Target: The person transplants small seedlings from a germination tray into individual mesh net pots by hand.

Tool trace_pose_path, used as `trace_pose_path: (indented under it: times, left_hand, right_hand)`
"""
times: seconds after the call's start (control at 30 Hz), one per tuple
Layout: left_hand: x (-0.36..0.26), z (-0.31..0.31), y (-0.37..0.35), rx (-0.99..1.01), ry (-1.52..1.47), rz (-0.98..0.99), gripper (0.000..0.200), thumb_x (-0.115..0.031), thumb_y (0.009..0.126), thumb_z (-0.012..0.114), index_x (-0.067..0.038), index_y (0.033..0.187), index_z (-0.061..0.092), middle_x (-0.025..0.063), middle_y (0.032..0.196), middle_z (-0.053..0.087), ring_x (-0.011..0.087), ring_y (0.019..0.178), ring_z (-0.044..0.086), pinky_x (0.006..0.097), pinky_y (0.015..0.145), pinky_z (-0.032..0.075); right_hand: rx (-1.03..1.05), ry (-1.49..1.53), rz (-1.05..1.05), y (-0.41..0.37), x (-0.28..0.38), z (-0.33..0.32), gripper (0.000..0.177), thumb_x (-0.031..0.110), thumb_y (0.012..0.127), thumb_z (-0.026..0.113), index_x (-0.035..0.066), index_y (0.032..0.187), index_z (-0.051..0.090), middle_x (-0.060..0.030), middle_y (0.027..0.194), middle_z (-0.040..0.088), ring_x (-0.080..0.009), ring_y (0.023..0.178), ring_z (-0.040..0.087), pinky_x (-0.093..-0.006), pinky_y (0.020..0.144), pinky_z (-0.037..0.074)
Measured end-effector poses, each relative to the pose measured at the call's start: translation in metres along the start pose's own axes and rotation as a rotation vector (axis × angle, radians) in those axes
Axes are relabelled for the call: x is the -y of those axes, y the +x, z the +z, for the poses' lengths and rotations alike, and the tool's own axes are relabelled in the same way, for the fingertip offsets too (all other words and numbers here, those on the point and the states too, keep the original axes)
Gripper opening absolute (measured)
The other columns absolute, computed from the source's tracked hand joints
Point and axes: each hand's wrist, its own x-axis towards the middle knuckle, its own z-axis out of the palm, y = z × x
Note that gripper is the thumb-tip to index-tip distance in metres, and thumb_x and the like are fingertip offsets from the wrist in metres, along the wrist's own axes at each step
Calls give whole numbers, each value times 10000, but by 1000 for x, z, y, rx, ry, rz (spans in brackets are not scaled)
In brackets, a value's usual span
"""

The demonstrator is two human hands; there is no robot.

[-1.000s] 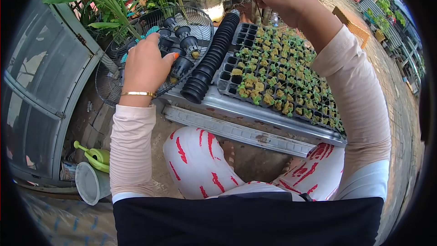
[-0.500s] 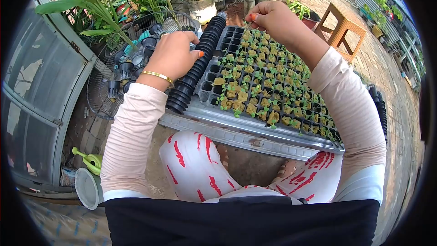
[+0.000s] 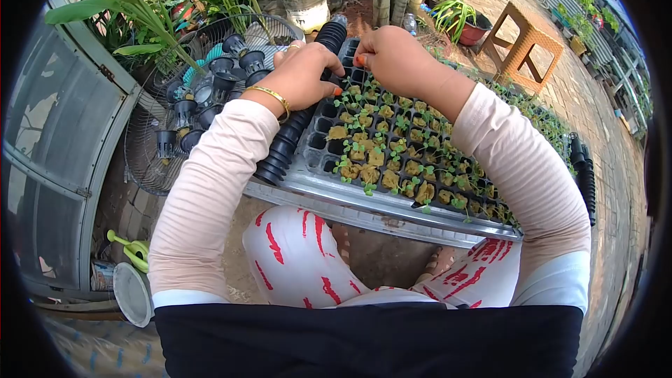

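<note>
A black seedling tray (image 3: pixel 425 192) holds many yellowish plugs with small green seedlings; several cells along its left side have no plug. My right hand (image 3: pixel 395 59) is over the tray's far left part, thumb and fingers pinched together; whatever is between them is too small to make out. Facing it from the left, my left hand (image 3: pixel 304 73) hovers over a long stack of nested black net pots (image 3: pixel 283 148), thumb and forefinger apart with nothing visible between them. The hand hides part of the stack.
A wire basket (image 3: pixel 136 161) with loose black net pots (image 3: pixel 185 112) stands left of the stack. The tray rests on a metal-edged table (image 3: pixel 350 199). Another net pot stack (image 3: pixel 582 175) lies at the right. Beyond are a brown stool (image 3: pixel 528 42) and a potted plant (image 3: pixel 472 28).
My left hand has moved right, from beside the basket to over the stack and the tray's edge. My right hand has shifted left and slightly nearer, still pinched, so the hands are closer together.
</note>
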Motion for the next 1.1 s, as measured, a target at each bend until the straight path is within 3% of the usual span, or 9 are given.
trace_pose_path:
  times: [0.3, 0.4, 0.47, 0.57, 0.6, 0.67, 0.8, 1.0, 1.1]
  left_hand:
    - [7, 15, 11, 59, -73, 38, 295, -255, 672, 758, -210, 955, 689, 40, 1056, 585, 280, 1084, 465, 407, 868, 329]
    - [10, 18, 10, 11, -48, 76, 306, -244, 661, 755, -218, 958, 688, 31, 1060, 585, 274, 1076, 468, 406, 872, 333]
    - [11, 18, 10, -28, -76, 104, 293, -232, 651, 750, -215, 938, 695, 22, 1052, 589, 265, 1065, 472, 405, 873, 339]
    - [7, 14, 9, -10, -95, 84, 263, -213, 651, 737, -209, 911, 702, 15, 1045, 593, 256, 1060, 475, 402, 880, 334]
    - [5, 11, 9, -10, -95, 85, 263, -213, 651, 737, -209, 911, 702, 15, 1045, 593, 256, 1060, 475, 402, 880, 334]
    - [-1, 6, 10, 120, -65, 18, 296, -202, 678, 743, -211, 965, 669, 37, 1201, 536, 257, 1164, 430, 435, 976, 294]
    - [-2, 9, 11, 113, -80, 32, 270, -194, 680, 738, -209, 942, 676, 39, 1212, 531, 256, 1166, 429, 432, 975, 290]
    - [-6, 8, 12, 125, -63, 42, 221, -173, 682, 732, -183, 896, 678, 43, 1207, 539, 256, 1159, 435, 430, 964, 294]
    - [-2, 13, 13, 80, -88, 100, 185, -166, 693, 720, -156, 870, 670, 53, 1203, 548, 258, 1159, 442, 422, 961, 297]
  right_hand:
    - [66, -36, 94, -1, -9, 11, 138, 104, 790, 617, 8, 863, 684, -175, 778, 651, -293, 728, 632, -367, 691, 493]
    - [90, 31, 151, -2, -10, 13, 126, 83, 800, 617, -1, 863, 688, -147, 741, 658, -229, 684, 632, -330, 669, 491]
    - [123, 217, 255, 0, -12, 12, 125, 50, 811, 605, -36, 860, 681, -105, 735, 658, -158, 654, 607, -286, 642, 480]
    - [87, 455, 341, -2, -13, 10, 133, 29, 822, 585, -66, 864, 669, -79, 744, 647, -127, 655, 585, -258, 625, 467]
    - [87, 455, 341, -2, -16, 11, 133, 29, 822, 585, -66, 864, 669, -79, 744, 647, -127, 655, 585, -258, 625, 467]
    - [32, 550, 319, -2, -21, 13, 147, 72, 824, 583, -7, 741, 676, -85, 698, 653, -124, 592, 608, -260, 563, 477]
    - [-28, 630, 352, -5, -18, 12, 147, 52, 831, 579, -18, 735, 665, -81, 690, 646, -136, 588, 604, -266, 546, 471]
    - [-29, 584, 302, -7, -13, 8, 144, 51, 840, 572, -28, 762, 664, -83, 703, 651, -136, 588, 602, -266, 541, 469]
    - [17, 629, 370, -10, -7, 1, 145, 22, 827, 575, -85, 885, 654, -103, 788, 651, -136, 688, 593, -248, 644, 467]
